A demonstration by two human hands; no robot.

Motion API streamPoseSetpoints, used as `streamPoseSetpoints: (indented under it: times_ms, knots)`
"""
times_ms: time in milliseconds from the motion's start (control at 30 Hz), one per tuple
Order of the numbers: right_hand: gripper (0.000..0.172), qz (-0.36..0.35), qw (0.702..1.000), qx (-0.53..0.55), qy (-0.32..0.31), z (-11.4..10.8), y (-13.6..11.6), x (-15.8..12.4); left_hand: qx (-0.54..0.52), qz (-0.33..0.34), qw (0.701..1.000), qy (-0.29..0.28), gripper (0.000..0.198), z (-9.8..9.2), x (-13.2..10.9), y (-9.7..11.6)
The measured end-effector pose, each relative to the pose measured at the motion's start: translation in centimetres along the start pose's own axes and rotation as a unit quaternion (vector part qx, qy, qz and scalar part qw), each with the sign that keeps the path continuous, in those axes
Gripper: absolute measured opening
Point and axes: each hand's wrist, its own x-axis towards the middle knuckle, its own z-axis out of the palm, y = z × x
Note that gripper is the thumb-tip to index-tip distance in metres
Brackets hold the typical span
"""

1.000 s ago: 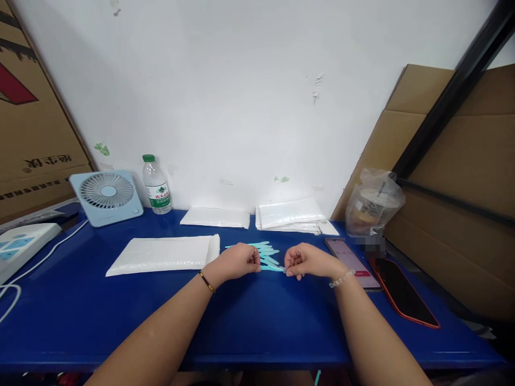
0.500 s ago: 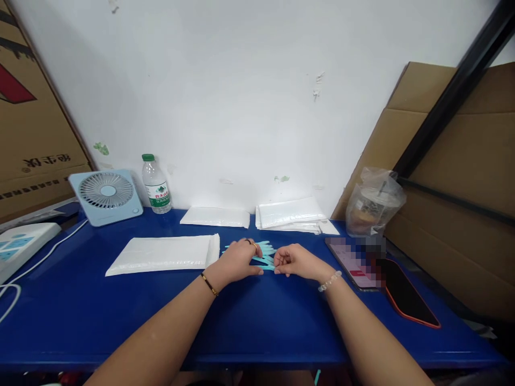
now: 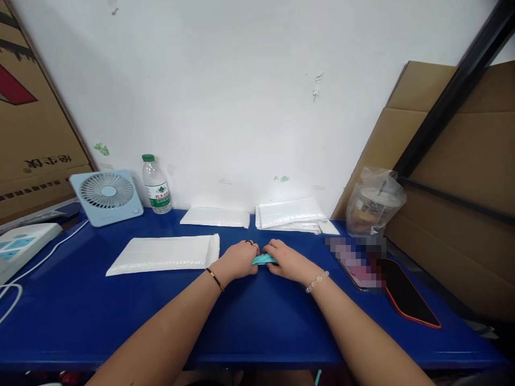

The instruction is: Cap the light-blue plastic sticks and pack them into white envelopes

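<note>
Thin light-blue sticks (image 3: 264,259) lie bunched together low over the blue table, between my two hands. My left hand (image 3: 240,259) is closed on their left end, its fingers curled and a ring showing. Around their right end my right hand (image 3: 286,259) is closed too. The exact shape of the sticks is mostly hidden by my fingers. A white padded envelope (image 3: 164,253) lies flat just left of my left hand.
Behind my hands are a white envelope (image 3: 215,216) and a stack of envelopes (image 3: 292,213). A fan (image 3: 108,196), bottle (image 3: 157,187) and power strip (image 3: 28,244) are left. Right are two phones (image 3: 408,292) and a bagged cup (image 3: 374,206).
The light-blue sticks were spread out and are now gathered in a narrow bunch. My right hand has moved slightly left and closed around their right end; my left hand has closed on the other.
</note>
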Motion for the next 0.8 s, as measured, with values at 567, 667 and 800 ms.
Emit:
streamPoseSetpoints:
  times_ms: [567,667,800]
  knots:
    - [0.028,0.026,0.992,0.122,0.015,-6.8,-1.5,-1.4,-0.160,-0.004,0.986,0.046,0.028,-0.2,0.1,1.6]
    - [0.039,0.011,0.977,0.179,0.119,-9.6,-3.1,-1.1,-0.326,0.000,0.941,0.094,0.031,-0.2,0.0,2.2]
    - [0.026,-0.032,0.967,0.199,0.157,-9.5,-5.4,0.4,-0.446,-0.001,0.889,0.104,0.033,0.1,0.0,2.9]
